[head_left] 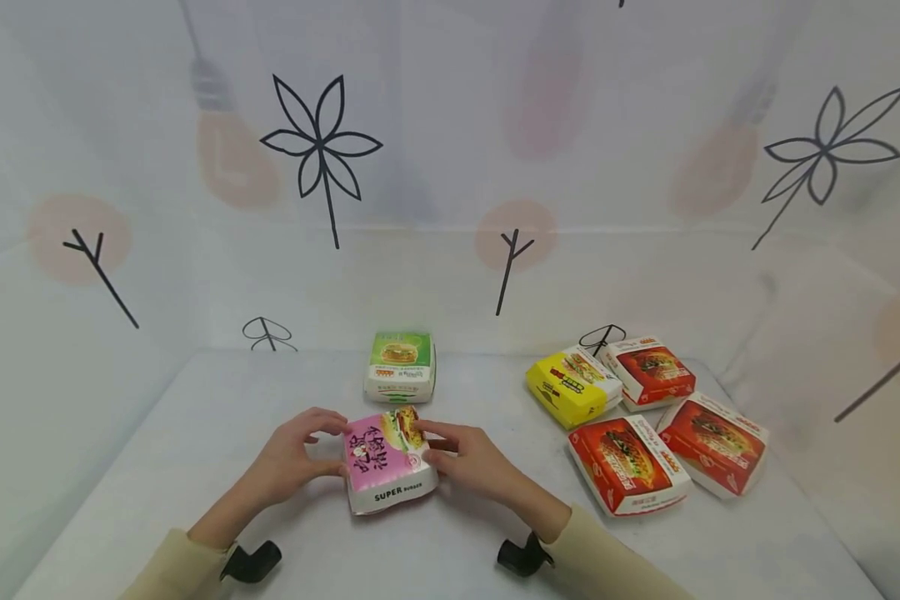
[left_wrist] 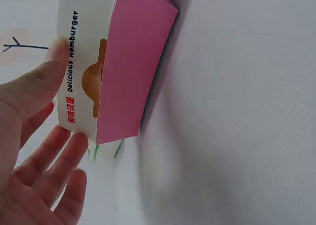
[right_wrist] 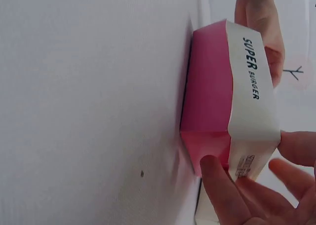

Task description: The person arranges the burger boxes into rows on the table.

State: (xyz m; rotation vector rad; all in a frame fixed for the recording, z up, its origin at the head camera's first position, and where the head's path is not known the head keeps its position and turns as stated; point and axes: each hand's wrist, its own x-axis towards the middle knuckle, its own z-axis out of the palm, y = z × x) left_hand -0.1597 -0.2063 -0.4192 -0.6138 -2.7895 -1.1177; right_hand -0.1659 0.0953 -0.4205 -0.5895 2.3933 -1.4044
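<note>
A pink and white burger box (head_left: 377,458) lettered "SUPER BURGER" sits on the white table between both hands. On its left side, the left hand (head_left: 291,462) grips it, with the thumb (left_wrist: 42,82) against the white lid's side and fingertips at the far corner. From the right, the right hand (head_left: 474,465) holds the same box, its fingers reaching the top edge and the right side. One finger (right_wrist: 219,185) presses the pink lower wall in the right wrist view. Just behind stands a green and white burger box (head_left: 401,368).
To the right are a yellow burger box (head_left: 572,387) and three red ones: a back box (head_left: 651,371), a front box (head_left: 630,467) and a right box (head_left: 716,442). A white patterned curtain (head_left: 435,167) hangs behind the table (head_left: 195,433).
</note>
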